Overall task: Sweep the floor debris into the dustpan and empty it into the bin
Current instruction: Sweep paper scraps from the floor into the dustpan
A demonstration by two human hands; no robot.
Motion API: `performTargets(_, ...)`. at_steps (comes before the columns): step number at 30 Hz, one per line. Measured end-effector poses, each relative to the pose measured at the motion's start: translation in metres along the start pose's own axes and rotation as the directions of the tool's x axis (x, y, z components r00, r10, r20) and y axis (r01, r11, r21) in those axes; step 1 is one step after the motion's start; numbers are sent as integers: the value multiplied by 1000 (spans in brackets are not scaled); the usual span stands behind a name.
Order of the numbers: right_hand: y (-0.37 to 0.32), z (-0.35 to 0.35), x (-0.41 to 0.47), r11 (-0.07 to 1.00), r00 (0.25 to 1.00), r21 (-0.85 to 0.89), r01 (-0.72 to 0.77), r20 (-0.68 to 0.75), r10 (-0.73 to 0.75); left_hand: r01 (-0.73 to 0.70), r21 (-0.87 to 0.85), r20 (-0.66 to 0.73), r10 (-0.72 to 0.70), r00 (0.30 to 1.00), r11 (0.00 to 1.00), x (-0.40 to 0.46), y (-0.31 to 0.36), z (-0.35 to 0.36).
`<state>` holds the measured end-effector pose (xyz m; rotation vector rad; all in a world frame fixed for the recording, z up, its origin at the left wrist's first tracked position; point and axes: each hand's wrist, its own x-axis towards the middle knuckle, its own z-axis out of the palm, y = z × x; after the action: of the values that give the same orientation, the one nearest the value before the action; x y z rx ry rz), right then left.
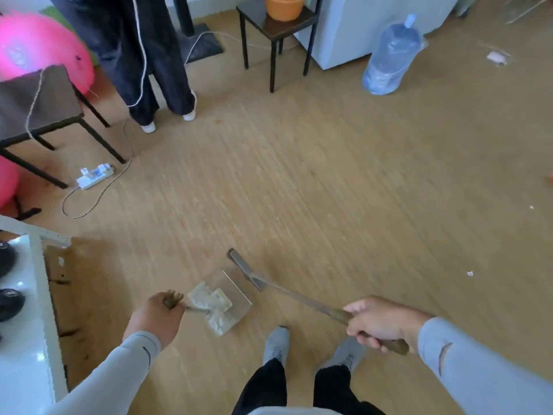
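The dustpan (223, 304) is sitting on the wooden floor (329, 175) just ahead of the person's grey shoes (276, 342), with crumpled pale paper scraps (214, 320) lying inside it. The left hand (155, 316) is gripping the dustpan's upright handle (172, 299), fingers curled round its top. The right hand (383, 322) is clenching the brown grip of the broom (299, 298), whose dark head is resting on the floor just beside the pan's open edge. A small white scrap (470, 273) is lying on the floor well apart to the right. Further off, a blue water jug (392, 55) is standing near a grey cabinet, and another person's dark trousers (143, 55) are showing by a desk (39, 97).
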<state>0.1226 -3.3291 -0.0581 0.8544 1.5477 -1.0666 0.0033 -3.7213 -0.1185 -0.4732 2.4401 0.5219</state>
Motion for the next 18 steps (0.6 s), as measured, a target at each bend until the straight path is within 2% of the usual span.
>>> performTargets(5, 73, -26, -30, 970, 985, 240, 45, -172, -3, -216, 39, 51, 214, 975, 976, -7, 84, 7)
performTargets(10, 156, -17, -49, 860, 949, 490, 143, -314, 21, -446, 153, 138, 428, 893, 882, -36, 185, 32)
performTargets(13, 207, -5, -53, 687, 948, 705, 176, -310, 75, -549, 237, 165, 524, 836, 802, -61, 241, 50)
performTargets(15, 239, -1, -60, 480, 954, 860, 175, -269, 135, -612, 304, 190, 583, 790, 730, -83, 278, 63)
performTargets(17, 273, -1, -68, 309, 953, 932, 189, -250, 170, -657, 350, 205, 630, 749, 668, -103, 313, 76)
performTargets(18, 289, -1, -72, 260, 950, 945, 200, -252, 187, -677, 357, 213, 649, 730, 644, -114, 331, 83)
